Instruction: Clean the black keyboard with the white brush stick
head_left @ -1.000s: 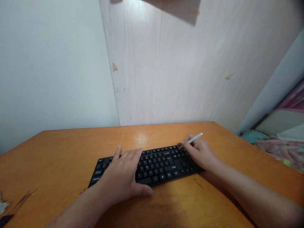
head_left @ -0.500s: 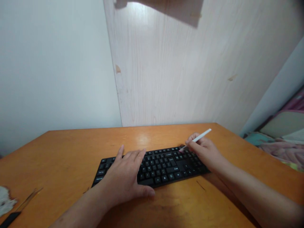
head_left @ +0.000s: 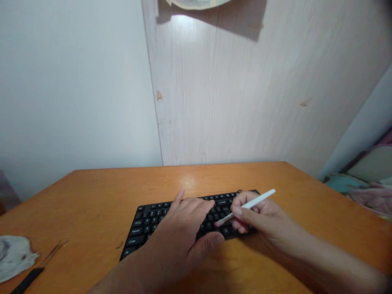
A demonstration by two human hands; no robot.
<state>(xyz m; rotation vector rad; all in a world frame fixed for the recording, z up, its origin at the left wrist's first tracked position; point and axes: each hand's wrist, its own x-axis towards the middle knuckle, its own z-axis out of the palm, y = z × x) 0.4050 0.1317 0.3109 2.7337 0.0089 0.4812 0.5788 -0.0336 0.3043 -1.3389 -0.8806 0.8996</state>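
A black keyboard (head_left: 150,216) lies on the orange-brown wooden table, slightly slanted. Across its middle rests my left hand (head_left: 191,230), fingers spread over the keys and thumb by the front edge, hiding part of it. My right hand (head_left: 263,214) pinches a slim brush (head_left: 259,199) with a white handle and pinkish bristles. The brush tip points down and left onto keys on the right half of the keyboard, close to my left fingers. The number pad is largely behind my right hand.
At the table's left lie a crumpled whitish cloth (head_left: 15,259) and a thin tool with a black handle (head_left: 29,279) and fine metal end. A pale wood-grain panel (head_left: 220,102) rises behind the table (head_left: 113,183). Bedding (head_left: 364,196) shows at far right.
My right hand has brought the brush left and nearer, from the keys at the far right to lower keys beside my left hand. My left hand has shifted right along the keyboard. The view has shifted slightly.
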